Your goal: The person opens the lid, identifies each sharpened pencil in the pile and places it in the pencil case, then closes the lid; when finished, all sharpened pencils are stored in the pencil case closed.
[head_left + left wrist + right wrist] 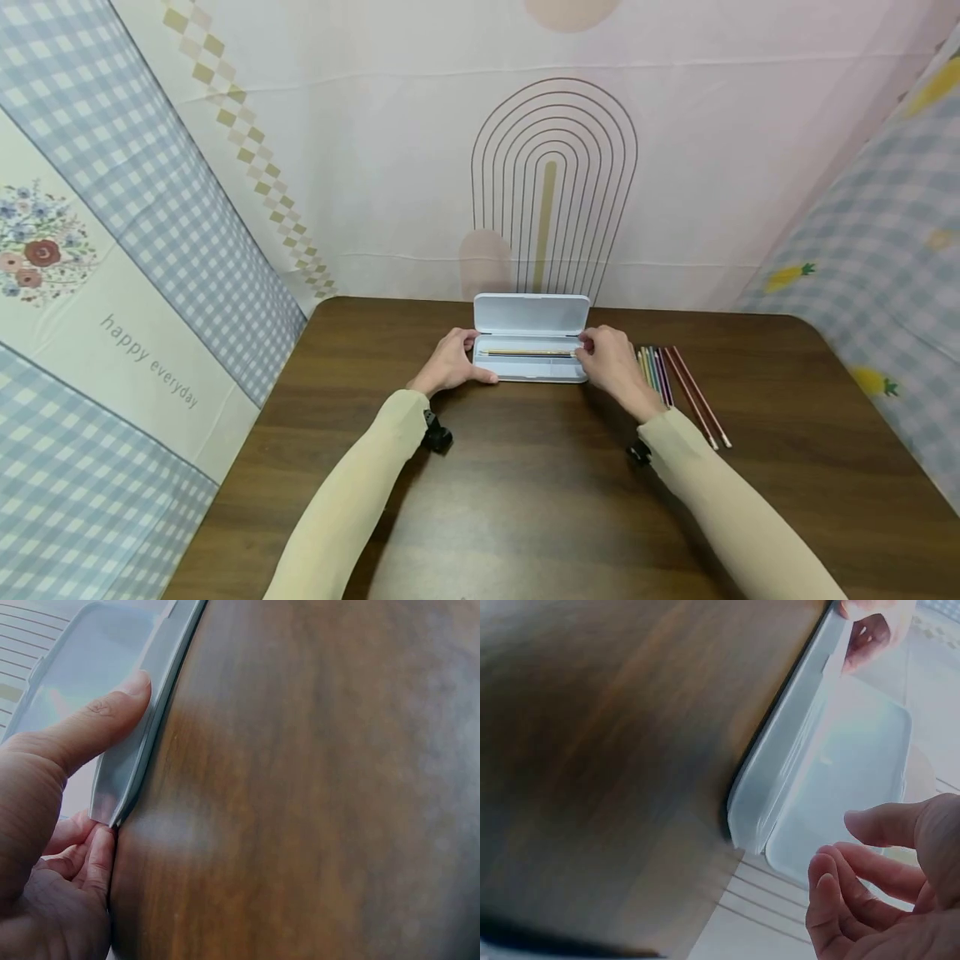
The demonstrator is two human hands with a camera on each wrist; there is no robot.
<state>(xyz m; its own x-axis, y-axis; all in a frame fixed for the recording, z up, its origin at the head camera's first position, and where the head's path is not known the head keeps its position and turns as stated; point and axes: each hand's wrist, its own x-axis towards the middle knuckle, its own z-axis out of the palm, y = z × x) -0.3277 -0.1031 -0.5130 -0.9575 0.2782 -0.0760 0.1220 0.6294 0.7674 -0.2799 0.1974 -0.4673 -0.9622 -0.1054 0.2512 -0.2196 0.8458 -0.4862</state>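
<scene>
A pale blue pencil case (pixel 531 369) lies with its lid (pixel 531 314) raised toward the wall. Inside, a few pencils (pixel 525 354), yellowish and dark, lie lengthwise. My left hand (pixel 452 363) grips the case's left end; in the left wrist view its thumb (pixel 112 720) lies along the front wall and the other fingers curl at the end corner. At the right end is my right hand (pixel 611 360), close by the pencils' ends. In the right wrist view its thumb (pixel 881 823) and loosely bent fingers stand apart with nothing between them.
Several coloured pencils (pixel 655 371) and two long reddish-brown pencils (pixel 697 392) lie on the wooden table (pixel 510 500), right of the case and partly behind the right forearm. A patterned cloth wall (pixel 405 183) rises at the table's far edge.
</scene>
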